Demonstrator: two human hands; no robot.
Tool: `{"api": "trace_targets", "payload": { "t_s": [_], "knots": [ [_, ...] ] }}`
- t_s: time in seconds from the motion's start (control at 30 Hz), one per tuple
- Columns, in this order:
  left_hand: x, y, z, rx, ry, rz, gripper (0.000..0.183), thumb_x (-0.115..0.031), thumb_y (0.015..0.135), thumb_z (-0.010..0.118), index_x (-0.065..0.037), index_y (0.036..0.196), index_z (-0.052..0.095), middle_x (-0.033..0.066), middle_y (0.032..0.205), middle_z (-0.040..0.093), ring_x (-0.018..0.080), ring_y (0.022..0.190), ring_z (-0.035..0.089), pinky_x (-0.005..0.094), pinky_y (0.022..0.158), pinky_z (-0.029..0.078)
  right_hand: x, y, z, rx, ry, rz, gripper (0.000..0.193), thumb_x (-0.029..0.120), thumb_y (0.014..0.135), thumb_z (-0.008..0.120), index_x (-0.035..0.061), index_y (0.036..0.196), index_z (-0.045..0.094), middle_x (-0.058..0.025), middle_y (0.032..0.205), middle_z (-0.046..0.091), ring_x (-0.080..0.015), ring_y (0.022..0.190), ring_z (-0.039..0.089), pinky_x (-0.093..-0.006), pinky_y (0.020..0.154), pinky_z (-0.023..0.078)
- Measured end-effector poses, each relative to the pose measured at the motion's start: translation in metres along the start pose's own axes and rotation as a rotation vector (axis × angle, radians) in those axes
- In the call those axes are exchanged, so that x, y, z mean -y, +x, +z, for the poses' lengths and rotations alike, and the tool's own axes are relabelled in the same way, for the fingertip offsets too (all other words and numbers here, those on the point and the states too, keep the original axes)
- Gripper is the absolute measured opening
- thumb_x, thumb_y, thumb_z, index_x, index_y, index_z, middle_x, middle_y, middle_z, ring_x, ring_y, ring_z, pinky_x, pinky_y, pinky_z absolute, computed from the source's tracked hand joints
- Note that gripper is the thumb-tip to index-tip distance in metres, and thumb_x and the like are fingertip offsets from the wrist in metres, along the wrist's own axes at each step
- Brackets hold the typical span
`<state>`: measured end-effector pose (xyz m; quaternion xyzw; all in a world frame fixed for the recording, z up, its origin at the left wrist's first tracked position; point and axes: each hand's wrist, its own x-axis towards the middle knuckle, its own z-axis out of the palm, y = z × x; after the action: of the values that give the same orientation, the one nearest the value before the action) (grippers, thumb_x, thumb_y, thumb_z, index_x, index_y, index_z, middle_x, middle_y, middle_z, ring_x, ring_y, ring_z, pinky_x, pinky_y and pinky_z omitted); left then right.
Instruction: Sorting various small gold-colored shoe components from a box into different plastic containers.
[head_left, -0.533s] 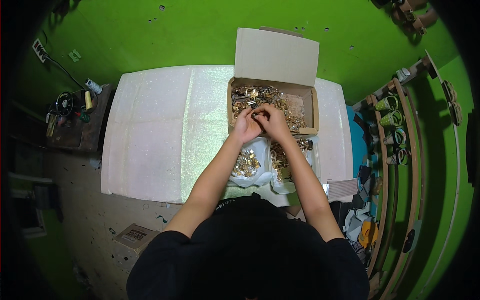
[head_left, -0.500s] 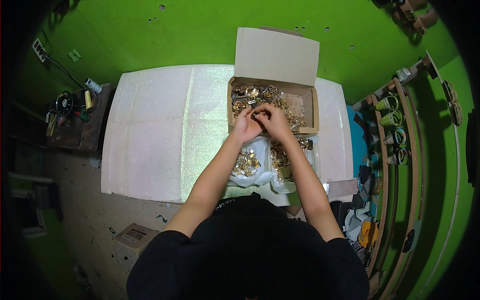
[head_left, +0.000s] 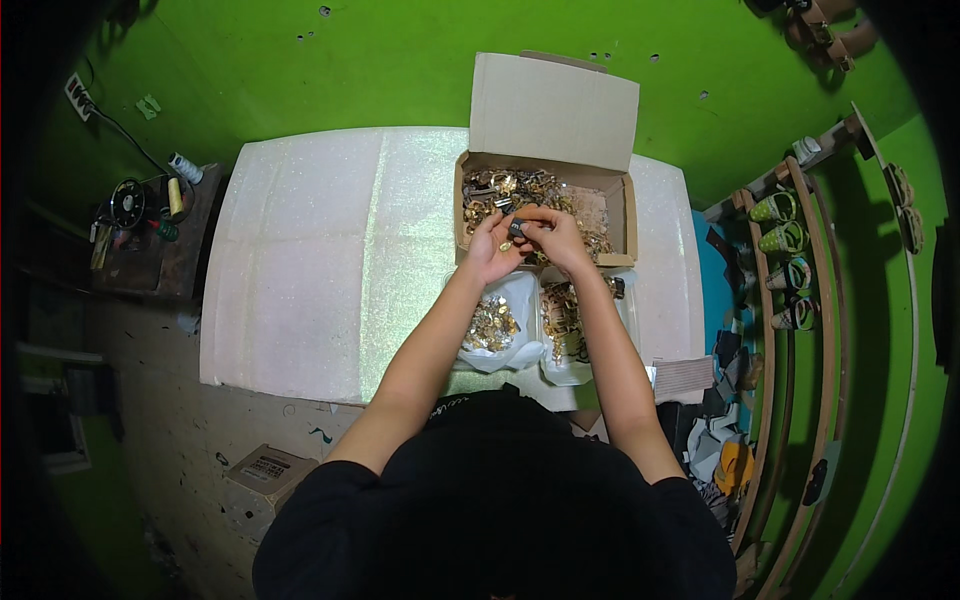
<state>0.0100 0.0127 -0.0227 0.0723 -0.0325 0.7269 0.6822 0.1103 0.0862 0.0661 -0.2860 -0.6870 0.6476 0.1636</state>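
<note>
Over the near edge of an open cardboard box (head_left: 627,222), my two hands work close together. Between my right hand's (head_left: 562,243) pinched fingers is a small dark piece (head_left: 517,228), its exact kind too small to make out. My left hand (head_left: 488,254) is palm up and slightly cupped, its fingers beside that piece, with a small gold metal piece (head_left: 505,246) resting in it. The box holds a heap of gold and silver metal fittings (head_left: 515,185). Below my wrists stand two white-lined trays; the left tray (head_left: 520,355) and right tray (head_left: 568,375) both contain small metal pieces.
The table has a shiny whitish cover (head_left: 300,260). A wooden rack (head_left: 800,230) with sandals stands at the right, above scraps of material (head_left: 715,435). Far left is a small dark table (head_left: 165,265) with thread spools. Another carton (head_left: 265,475) sits on the floor.
My right hand has shifted slightly right and turned, so the dark piece shows more plainly between its fingers. The gold piece in my left palm has come into sight.
</note>
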Motion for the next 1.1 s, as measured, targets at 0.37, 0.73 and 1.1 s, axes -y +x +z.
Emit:
{"api": "trace_targets", "payload": {
  "t_s": [0.37, 0.73, 1.1],
  "knots": [
    [0.003, 0.000, 0.011, -0.163, 0.077, 0.027, 0.043, -0.028, 0.088, 0.028, 0.001, 0.114, 0.045, 0.0155, 0.104, 0.053, 0.0231, 0.093, 0.052, 0.0323, 0.080, 0.042, 0.003, -0.005, -0.003, 0.063, 0.181, 0.058, 0.028, -0.007, 0.070, 0.058, -0.0062, 0.097, 0.056, -0.0092, 0.090, 0.057, -0.0161, 0.075, 0.059, -0.0240, 0.064, 0.050],
    [0.007, 0.000, 0.025, -0.101, 0.018, 0.033, 0.042, -0.028, 0.088, 0.027, 0.002, 0.111, 0.045, 0.0166, 0.109, 0.050, 0.0264, 0.099, 0.049, 0.0366, 0.092, 0.035, -0.004, -0.007, -0.001, -0.025, -0.043, -0.171, 0.023, -0.005, 0.069, 0.061, -0.0024, 0.092, 0.059, -0.0053, 0.082, 0.060, -0.0099, 0.069, 0.057, -0.0218, 0.062, 0.047],
    [0.004, -0.001, 0.015, -0.097, 0.031, 0.035, 0.044, -0.029, 0.088, 0.028, 0.002, 0.116, 0.041, 0.0190, 0.111, 0.049, 0.0281, 0.104, 0.047, 0.0387, 0.095, 0.032, -0.002, -0.010, 0.001, -0.021, -0.136, -0.203, 0.027, -0.006, 0.071, 0.058, -0.0005, 0.098, 0.059, -0.0048, 0.079, 0.060, -0.0082, 0.069, 0.055, -0.0215, 0.062, 0.046]
  ]
}}
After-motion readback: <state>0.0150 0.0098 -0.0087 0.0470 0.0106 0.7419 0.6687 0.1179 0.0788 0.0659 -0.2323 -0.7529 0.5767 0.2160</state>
